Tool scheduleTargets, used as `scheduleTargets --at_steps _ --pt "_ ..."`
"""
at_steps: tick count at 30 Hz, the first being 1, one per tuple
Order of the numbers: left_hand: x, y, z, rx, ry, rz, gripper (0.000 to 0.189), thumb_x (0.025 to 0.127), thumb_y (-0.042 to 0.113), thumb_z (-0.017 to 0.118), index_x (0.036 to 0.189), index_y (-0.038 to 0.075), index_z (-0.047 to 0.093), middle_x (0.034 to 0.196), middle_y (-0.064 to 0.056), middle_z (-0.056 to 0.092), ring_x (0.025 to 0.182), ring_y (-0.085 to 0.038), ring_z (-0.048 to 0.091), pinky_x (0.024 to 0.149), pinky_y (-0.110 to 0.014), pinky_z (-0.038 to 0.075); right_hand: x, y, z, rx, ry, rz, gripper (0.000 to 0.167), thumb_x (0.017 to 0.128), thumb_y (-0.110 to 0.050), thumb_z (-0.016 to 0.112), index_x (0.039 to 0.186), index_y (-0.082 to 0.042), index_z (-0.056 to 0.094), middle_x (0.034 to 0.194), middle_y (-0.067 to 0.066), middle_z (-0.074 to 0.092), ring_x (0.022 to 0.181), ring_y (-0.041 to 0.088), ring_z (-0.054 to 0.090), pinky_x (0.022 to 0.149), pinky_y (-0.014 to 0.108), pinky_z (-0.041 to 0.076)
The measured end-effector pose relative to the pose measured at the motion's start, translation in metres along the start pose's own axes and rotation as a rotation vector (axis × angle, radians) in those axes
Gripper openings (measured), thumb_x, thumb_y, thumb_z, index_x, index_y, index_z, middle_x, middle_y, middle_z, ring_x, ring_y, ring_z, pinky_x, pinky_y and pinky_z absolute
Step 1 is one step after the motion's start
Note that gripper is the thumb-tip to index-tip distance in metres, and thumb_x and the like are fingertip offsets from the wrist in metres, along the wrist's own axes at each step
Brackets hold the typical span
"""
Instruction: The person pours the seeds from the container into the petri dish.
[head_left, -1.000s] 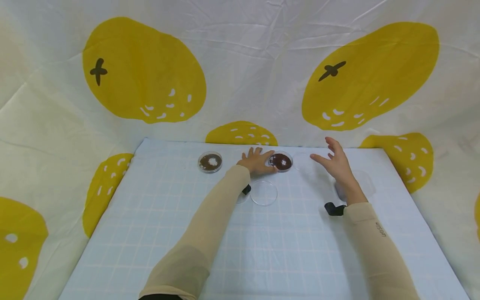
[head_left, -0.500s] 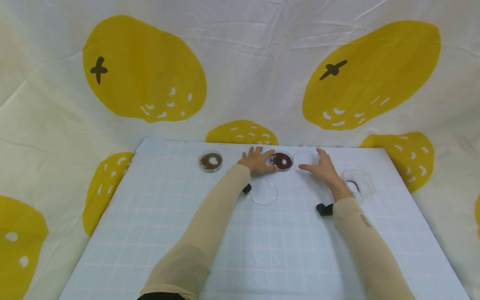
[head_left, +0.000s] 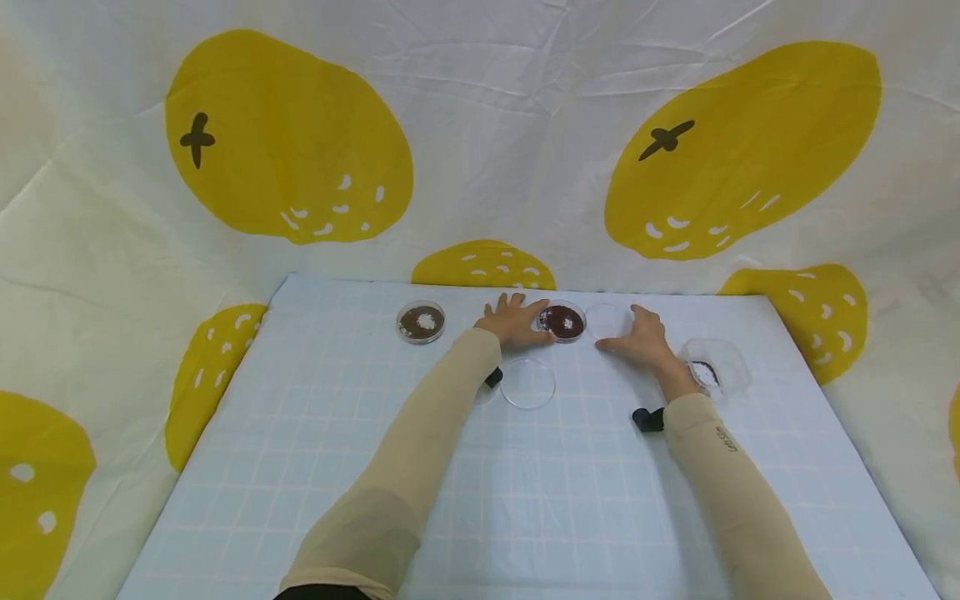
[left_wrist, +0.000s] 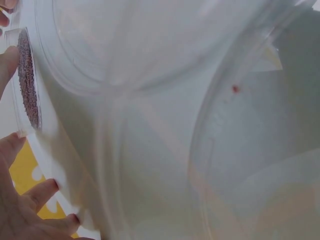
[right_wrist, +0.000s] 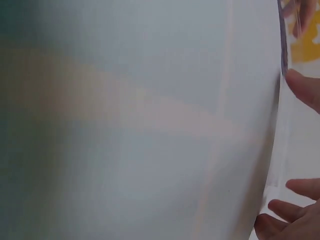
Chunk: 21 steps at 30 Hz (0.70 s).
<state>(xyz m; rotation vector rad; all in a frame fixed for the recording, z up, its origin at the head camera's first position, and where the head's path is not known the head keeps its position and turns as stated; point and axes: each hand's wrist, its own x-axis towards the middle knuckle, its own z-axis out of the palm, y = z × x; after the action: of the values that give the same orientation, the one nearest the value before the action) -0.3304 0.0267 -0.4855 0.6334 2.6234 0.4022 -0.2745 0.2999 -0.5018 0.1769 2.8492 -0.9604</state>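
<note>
My left hand (head_left: 514, 322) grips the left side of a clear petri dish (head_left: 562, 322) filled with dark brown granules with some white bits, thumb at the near edge and index finger at the far edge. In the left wrist view that dish (left_wrist: 28, 80) shows edge-on between the fingers. To its right lies a clear, round petri dish lid (head_left: 607, 305), faint against the cloth. My right hand (head_left: 647, 340) curves its thumb and index finger round the lid's right side, thumb at the near edge. The right wrist view shows the thumb (right_wrist: 304, 89) and fingers apart along the rim.
A second petri dish (head_left: 421, 323) with brown granules and white bits stands at the left. Another clear round lid (head_left: 528, 408) lies nearer. A clear round piece (head_left: 484, 397) is partly hidden by my left wrist. A clear plastic tub (head_left: 737, 367) stands right, beside my right wrist.
My right hand has come left and down to the clear lid, and its thumb and fingers have drawn closer together. My left hand has stayed on the granule-filled dish.
</note>
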Motion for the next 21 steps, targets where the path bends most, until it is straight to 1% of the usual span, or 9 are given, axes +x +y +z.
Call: scheduleTargets --at_steps 3,7,13,17,21 --pt "-0.0007 0.0002 -0.0001 0.0 0.001 0.003 0.084 0.09 0.072 0.052 0.16 0.041 0.018 0.166 -0.011 0.01 0.15 -0.042 0.002 0.114 -0.067 0.006 0.0003 -0.0008 0.0011 -0.056 -0.008 0.003 0.111 0.082 -0.041 0.081 0.151 0.016 0.016 0.149 0.043 0.017 0.137 0.059 0.017 0.111 0.065 0.021" --pt "-0.0019 0.0008 -0.0005 -0.012 0.007 0.008 0.084 0.09 0.07 0.054 0.16 0.039 0.019 0.166 -0.012 0.011 0.15 -0.043 0.002 0.114 -0.067 0.005 -0.0007 -0.0031 0.0007 -0.091 -0.008 -0.004 0.108 0.082 -0.041 0.08 0.148 0.019 0.02 0.147 0.045 0.018 0.135 0.06 0.018 0.11 0.066 0.023" --pt "-0.0018 0.0011 -0.0006 -0.016 0.011 0.004 0.083 0.09 0.071 0.054 0.16 0.04 0.02 0.166 -0.011 0.011 0.15 -0.042 0.002 0.114 -0.067 0.005 -0.0023 -0.004 -0.0009 -0.114 0.002 -0.013 0.103 0.082 -0.042 0.079 0.143 0.023 0.026 0.145 0.045 0.02 0.133 0.061 0.02 0.109 0.065 0.024" --pt "-0.001 0.0004 0.0 -0.019 0.008 0.005 0.083 0.09 0.071 0.053 0.16 0.041 0.02 0.166 -0.011 0.011 0.15 -0.042 0.002 0.114 -0.067 0.005 -0.0029 -0.0046 -0.0015 -0.112 0.005 -0.006 0.101 0.083 -0.041 0.08 0.143 0.022 0.029 0.145 0.044 0.021 0.133 0.06 0.02 0.109 0.064 0.025" --pt "-0.0007 -0.0005 0.0004 -0.023 0.005 0.005 0.083 0.09 0.071 0.053 0.16 0.041 0.02 0.166 -0.011 0.011 0.15 -0.043 0.002 0.114 -0.067 0.005 -0.0028 -0.0053 -0.0021 -0.096 0.0 0.002 0.1 0.083 -0.039 0.08 0.145 0.02 0.028 0.145 0.044 0.021 0.134 0.06 0.019 0.109 0.064 0.025"
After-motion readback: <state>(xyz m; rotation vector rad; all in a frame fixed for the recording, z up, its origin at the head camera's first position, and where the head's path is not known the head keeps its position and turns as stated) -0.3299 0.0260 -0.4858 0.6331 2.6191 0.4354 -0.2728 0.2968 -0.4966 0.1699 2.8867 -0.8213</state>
